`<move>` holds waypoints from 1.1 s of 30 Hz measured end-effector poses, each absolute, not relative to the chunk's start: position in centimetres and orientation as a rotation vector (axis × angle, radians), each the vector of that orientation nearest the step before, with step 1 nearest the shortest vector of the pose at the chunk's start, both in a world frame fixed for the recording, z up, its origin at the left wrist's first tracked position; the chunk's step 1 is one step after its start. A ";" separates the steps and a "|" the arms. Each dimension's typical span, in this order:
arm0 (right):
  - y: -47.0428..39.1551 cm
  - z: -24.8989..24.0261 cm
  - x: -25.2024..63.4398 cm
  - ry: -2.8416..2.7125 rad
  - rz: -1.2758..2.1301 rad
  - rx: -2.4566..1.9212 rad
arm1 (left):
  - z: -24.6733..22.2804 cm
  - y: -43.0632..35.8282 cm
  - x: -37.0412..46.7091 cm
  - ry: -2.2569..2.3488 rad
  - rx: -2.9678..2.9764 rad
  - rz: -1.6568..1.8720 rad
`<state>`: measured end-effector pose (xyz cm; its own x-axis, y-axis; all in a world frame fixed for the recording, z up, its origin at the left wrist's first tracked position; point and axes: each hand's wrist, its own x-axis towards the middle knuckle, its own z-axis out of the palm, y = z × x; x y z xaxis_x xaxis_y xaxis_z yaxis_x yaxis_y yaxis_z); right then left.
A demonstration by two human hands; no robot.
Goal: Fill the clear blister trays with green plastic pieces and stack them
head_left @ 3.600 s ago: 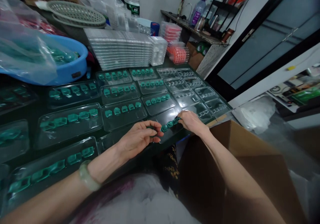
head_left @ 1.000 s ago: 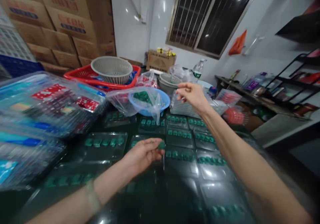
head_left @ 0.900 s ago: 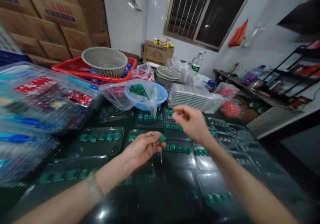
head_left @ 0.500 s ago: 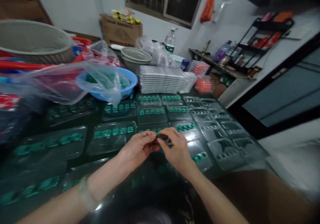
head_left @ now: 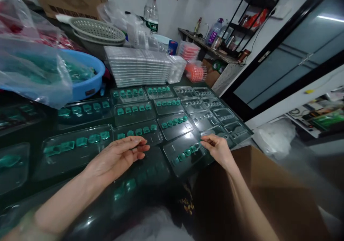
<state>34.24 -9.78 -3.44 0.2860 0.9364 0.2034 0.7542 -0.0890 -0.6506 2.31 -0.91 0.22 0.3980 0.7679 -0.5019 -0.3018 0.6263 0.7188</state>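
Observation:
My left hand [head_left: 120, 156] hovers over the clear plastic trays, palm half turned up, fingers curled and thumb against the index finger. Whatever it may hold is hidden. My right hand [head_left: 219, 149] pinches thumb and fingertips together at the right end of a row of green translucent pieces [head_left: 185, 154] in a clear tray [head_left: 172, 148]. Too little shows between those fingertips to name. Other trays with green rows lie around, such as a tray [head_left: 80, 140] left of my left hand. Trays without green pieces [head_left: 203, 119] lie beyond my right hand.
A blue basin [head_left: 88, 88] of green pieces, partly under a plastic bag [head_left: 61, 86], stands at the left. Behind are stacked clear trays [head_left: 139, 69], a grey colander [head_left: 98, 29] and a bottle [head_left: 151, 13]. A cardboard box [head_left: 268, 183] stands at the table's right edge.
My hands, together at a small green piece before, are now apart. The right has moved to the tray at the right, the left has drawn back leftward. The view has turned right and down.

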 end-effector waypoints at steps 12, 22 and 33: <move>-10.2 -5.2 32.9 -1.634 0.131 -2.009 | -0.2 -1.2 3.5 0.867 0.652 0.650; -9.7 -5.1 31.9 -1.801 0.074 -2.025 | 0.5 -2.2 5.8 0.747 0.770 0.557; -10.9 -4.8 32.4 -1.766 0.180 -1.896 | 1.3 -3.5 11.2 0.864 1.256 0.542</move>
<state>32.44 -10.87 -4.84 0.1332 0.9568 0.2584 0.8849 0.0025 -0.4658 11.19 -3.50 1.31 0.5837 0.7688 -0.2613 0.0998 0.2514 0.9627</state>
